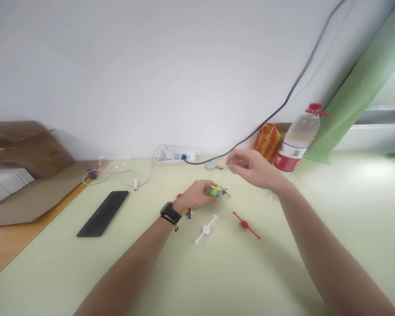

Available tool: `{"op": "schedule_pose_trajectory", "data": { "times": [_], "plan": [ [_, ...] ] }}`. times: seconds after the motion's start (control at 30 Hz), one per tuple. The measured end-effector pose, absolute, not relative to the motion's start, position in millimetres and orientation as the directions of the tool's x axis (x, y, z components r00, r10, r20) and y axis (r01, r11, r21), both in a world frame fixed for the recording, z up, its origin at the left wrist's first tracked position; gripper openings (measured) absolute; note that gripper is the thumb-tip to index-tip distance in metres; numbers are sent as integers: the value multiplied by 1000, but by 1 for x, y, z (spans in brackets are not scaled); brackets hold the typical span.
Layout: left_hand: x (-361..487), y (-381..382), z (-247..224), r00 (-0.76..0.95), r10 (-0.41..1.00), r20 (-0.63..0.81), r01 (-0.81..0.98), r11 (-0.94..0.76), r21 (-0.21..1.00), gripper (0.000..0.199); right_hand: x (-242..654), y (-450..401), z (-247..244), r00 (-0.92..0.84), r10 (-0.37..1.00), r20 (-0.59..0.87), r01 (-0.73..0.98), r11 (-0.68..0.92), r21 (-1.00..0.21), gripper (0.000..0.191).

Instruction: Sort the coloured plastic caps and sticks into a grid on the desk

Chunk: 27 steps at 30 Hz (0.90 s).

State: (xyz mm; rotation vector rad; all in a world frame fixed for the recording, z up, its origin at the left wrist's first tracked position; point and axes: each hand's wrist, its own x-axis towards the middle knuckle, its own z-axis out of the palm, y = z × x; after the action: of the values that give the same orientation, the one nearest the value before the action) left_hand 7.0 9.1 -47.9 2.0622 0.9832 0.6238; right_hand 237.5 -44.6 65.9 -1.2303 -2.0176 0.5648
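Observation:
My left hand (199, 193), with a black watch on its wrist, is low over the table. Its thumb and fingers are closed round a small bright green plastic piece (213, 192). Small grey and dark pieces (223, 192) lie against that piece. Partly hidden under the left wrist are small yellow and blue pieces (188, 213). Higher up and to the right, my right hand (252, 168) has its fingers curled into a pinch; what they hold, if anything, is too small to tell. Nearer me lie a white arrow spinner (206, 230) and a red arrow spinner (244, 224).
A black flat slab (103, 213) lies at left, near a white cable (135, 184). Along the wall are a power strip (174, 157), a striped bag (267, 141) and a large bottle (298, 140). Cardboard (36, 193) covers the left edge. A dark cord (285, 103) crosses behind.

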Motion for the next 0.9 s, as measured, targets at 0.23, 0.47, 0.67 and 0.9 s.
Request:
{"op": "schedule_pose_trajectory", "data": {
  "times": [0.23,0.47,0.67,0.9],
  "plan": [
    [6,14,-52,573,810,123,399,-407,822,57,250,-46,61,-697,684,-215,632,446,-634,18],
    [8,12,-54,576,803,152,399,-439,805,55,221,-26,18,-507,618,-601,862,353,-364,25],
    [8,13,-54,576,803,154,396,-439,807,49,219,-24,14,-589,536,-605,808,392,-439,18],
    [7,11,-50,593,790,154,397,-453,799,51,243,-37,53,-686,623,-374,674,353,-649,24]
  ]
}}
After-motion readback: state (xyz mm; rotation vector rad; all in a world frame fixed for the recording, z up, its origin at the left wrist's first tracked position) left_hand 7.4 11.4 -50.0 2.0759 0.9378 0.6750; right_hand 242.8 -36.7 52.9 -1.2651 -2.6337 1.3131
